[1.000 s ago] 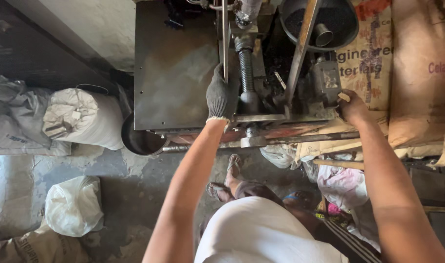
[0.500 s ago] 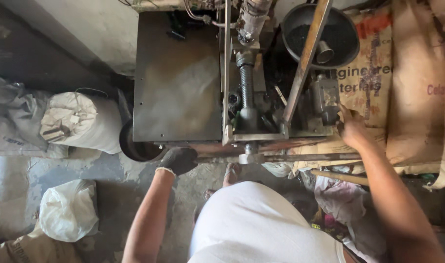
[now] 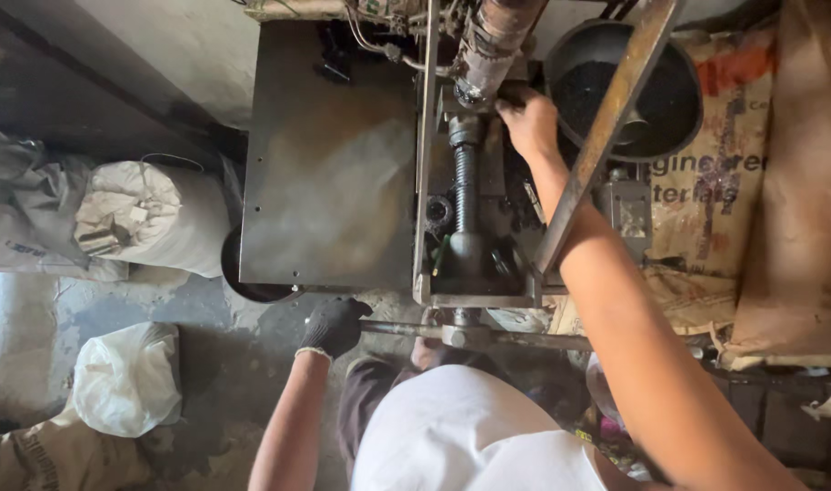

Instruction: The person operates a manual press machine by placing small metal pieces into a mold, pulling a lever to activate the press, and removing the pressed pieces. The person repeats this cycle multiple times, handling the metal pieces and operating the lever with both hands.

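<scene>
Two hands are engaged with a greasy hand-operated press seen from above. The left hand (image 3: 334,325), in a dark glove, is closed around the left end of a horizontal crank bar (image 3: 488,338) that runs across the front of the machine frame (image 3: 475,295), just below the flat steel plate (image 3: 329,155). The right hand (image 3: 529,123), bare, reaches far over the frame and rests with curled fingers at the top of the vertical threaded screw (image 3: 465,186), where the screw meets the rusty cylinder (image 3: 493,36); whether it grips a part there or merely presses on it cannot be told. The right forearm lies along a slanted steel strut (image 3: 606,136), beside a round black bowl of dark granules (image 3: 625,86).

Likely hazards, as a judgement: if the crank bar turns while the bare fingers remain at the screw head, they could be pinched between the moving screw and the cylinder. Grease on the screw may let the bare hand slip downward into the blackened cavity. The gloved hand holds only the bar's end, so a sudden release of resistance could swing it against the plate's edge. The extended reach also puts the forearm against the strut's corner, where abrasion is possible. White sacks (image 3: 152,223) lie on the floor to the left, well apart.
</scene>
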